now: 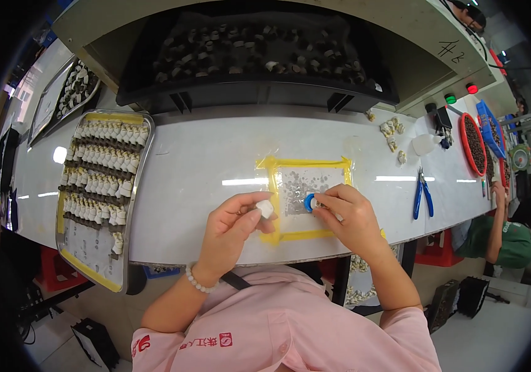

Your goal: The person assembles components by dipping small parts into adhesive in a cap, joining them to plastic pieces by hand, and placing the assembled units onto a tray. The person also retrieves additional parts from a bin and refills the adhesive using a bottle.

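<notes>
My left hand pinches a small white block-like piece between thumb and fingertips, just left of a yellow-taped rectangle on the table. Over that rectangle, my right hand is closed on a small round blue piece. Something pale shows beside the blue piece, partly hidden by my fingers. The two hands are apart, both slightly above the tabletop. Grey round marks cover part of the surface inside the tape.
At left lies a metal tray with rows of white-and-dark parts. A black bin of similar parts stands ahead under a machine housing. Blue-handled pliers, a white bottle and red baskets are at right, near another person.
</notes>
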